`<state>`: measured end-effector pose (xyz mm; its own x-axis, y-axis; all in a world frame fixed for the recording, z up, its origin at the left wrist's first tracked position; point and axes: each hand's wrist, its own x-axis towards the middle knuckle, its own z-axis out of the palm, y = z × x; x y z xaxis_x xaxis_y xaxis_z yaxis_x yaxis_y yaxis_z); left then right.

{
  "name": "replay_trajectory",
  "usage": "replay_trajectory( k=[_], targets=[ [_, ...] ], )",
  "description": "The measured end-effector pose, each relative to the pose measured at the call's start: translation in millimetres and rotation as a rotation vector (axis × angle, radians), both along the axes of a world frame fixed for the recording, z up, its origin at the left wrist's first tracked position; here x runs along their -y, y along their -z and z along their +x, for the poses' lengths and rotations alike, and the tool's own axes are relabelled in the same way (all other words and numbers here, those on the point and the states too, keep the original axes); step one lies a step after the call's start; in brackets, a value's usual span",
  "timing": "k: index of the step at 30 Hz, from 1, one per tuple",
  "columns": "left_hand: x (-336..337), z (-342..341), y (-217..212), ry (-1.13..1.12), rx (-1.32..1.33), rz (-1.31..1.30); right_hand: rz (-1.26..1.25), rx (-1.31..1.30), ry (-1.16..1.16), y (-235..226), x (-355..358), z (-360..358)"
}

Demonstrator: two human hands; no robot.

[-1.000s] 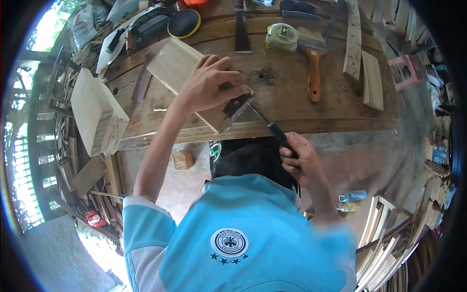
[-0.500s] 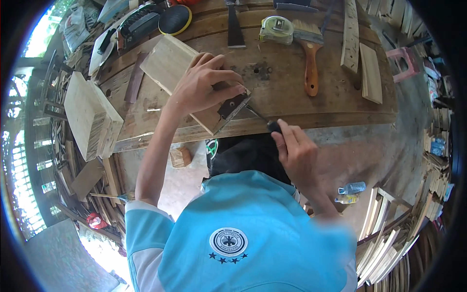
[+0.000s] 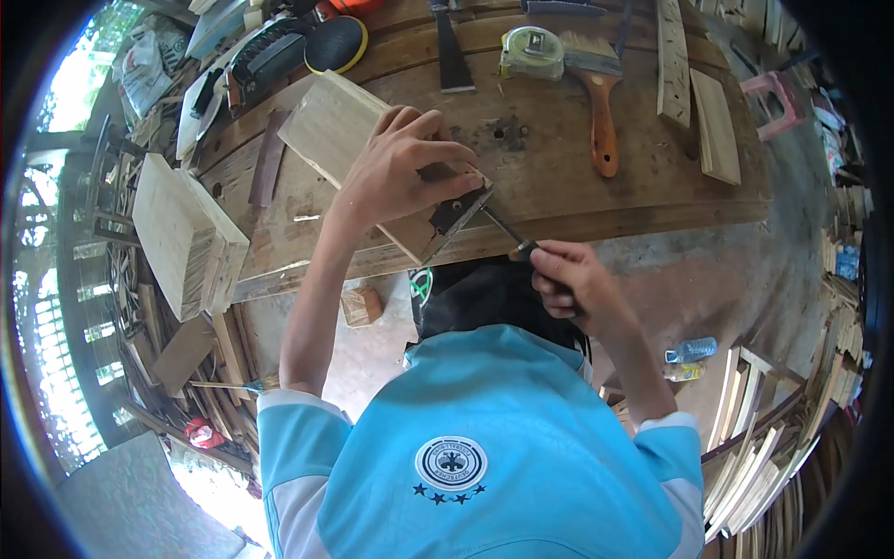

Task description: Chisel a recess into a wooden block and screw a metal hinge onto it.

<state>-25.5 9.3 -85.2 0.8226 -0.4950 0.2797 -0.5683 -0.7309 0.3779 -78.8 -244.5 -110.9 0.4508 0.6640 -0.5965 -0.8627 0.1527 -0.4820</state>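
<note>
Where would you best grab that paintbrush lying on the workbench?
Probably by the orange wooden handle of the paintbrush, coming from above. It lies flat on the workbench, bristles pointing away beside the tape measure, and the slim handle has bare wood on both sides for fingers.

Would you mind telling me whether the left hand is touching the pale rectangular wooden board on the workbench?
Touching. The head view shows the left hand pressed flat on the pale rectangular wooden board, fingers curled over its near end.

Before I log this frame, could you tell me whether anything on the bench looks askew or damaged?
Nothing stands out. The left hand steadies a wooden board and metal plate while the right hand holds a screwdriver to it.
</note>
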Motion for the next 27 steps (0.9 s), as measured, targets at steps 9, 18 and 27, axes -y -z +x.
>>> replay_trajectory(
  k=[9,18,27],
  targets=[
    [-0.3,-3.3,-1.2,0.004,-0.022,-0.051,-0.964,1.79,0.018,10.7,-10.6,-10.7],
    [16.9,-24.0,5.0,-0.094,-0.046,-0.335,-0.486,0.823,0.557,20.6,-4.2,-36.1],
    [12.9,-18.2,6.2,-0.087,0.032,-0.437,-0.647,1.298,0.283,17.4,-2.0,-86.9]
  ],
)
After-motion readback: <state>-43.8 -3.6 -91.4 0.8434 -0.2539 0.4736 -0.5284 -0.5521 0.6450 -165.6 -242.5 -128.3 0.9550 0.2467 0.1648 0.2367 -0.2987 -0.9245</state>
